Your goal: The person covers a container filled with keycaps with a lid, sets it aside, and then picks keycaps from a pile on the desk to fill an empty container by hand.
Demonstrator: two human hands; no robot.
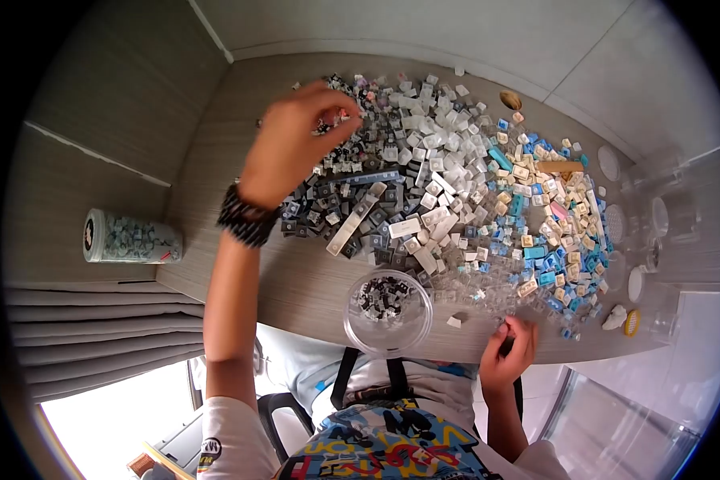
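Note:
My left hand (306,132) reaches over the far left of a big pile, thumb and forefinger bent together in a pinch; what is between the tips, if anything, is too small to make out. Under it lie small dark and pinkish keyboard switches (368,94). My right hand (508,352) rests at the table's front edge with its fingers curled in; their inside is hidden. It is close to some clear keycaps (488,292). Between my hands, at the front edge, stands a round clear tub (350,328) partly filled with small black and white switches (386,300).
Grey and black keycaps (380,220), white translucent ones (436,112) and cream and blue ones (536,188) cover the table. A lidded jar (132,238) of pale teal pieces lies left. Clear containers (656,216) line the right side. Walls (376,28) enclose the back.

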